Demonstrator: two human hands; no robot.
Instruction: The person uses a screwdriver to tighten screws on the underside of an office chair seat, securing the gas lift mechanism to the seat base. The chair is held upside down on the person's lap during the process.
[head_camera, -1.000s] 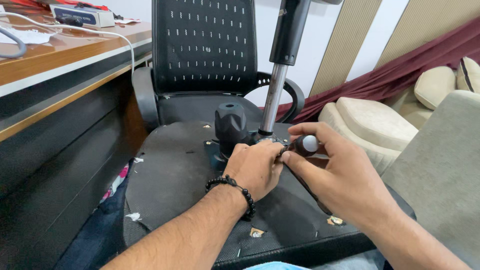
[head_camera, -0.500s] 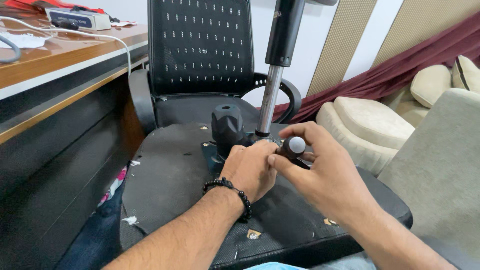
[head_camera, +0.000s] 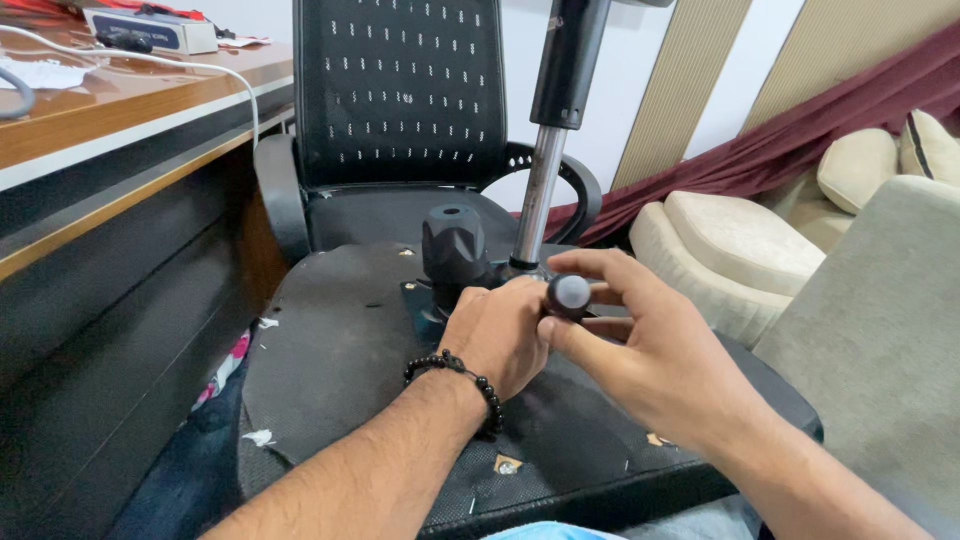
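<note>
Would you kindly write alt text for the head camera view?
Both hands work at the mechanism under an overturned office chair seat: the left hand rests on it, the right hand pinches a small round-ended black part beside the gas cylinder.

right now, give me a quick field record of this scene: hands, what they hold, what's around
left hand: fist on the mechanism under the upturned chair seat, beaded bracelet on wrist
right hand: fingers pinch a small round-ended black handle
nearby: black knob, gas cylinder pointing up
behind: mesh office chair
left side: wooden desk
right side: beige sofa
</note>
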